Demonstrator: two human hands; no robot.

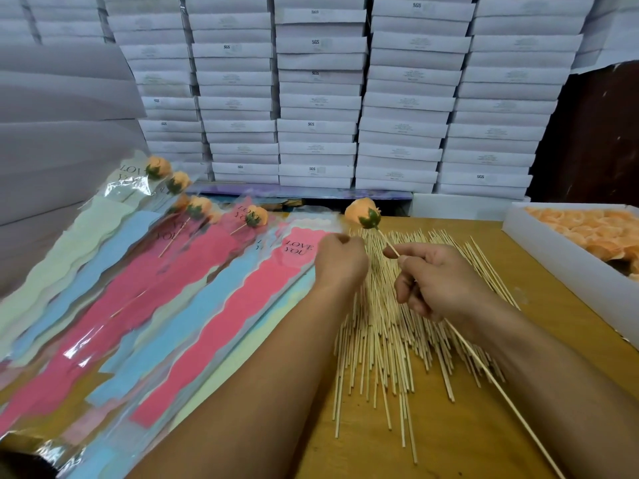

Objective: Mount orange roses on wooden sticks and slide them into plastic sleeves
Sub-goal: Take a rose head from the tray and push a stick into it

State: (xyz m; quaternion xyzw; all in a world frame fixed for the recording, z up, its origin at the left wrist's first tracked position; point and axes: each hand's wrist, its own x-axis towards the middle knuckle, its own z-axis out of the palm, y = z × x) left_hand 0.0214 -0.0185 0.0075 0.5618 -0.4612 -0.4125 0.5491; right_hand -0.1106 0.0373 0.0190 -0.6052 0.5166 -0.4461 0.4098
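Above the heap of loose sticks, your right hand pinches a wooden stick topped with an orange rose, while your left hand, fingers curled, touches the pink sleeve edge.

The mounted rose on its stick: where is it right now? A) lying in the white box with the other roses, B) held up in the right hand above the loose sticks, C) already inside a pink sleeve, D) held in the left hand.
B: the right hand pinches the stick, with the orange rose raised above the pile of loose sticks, while the left hand rests at the pink sleeve.
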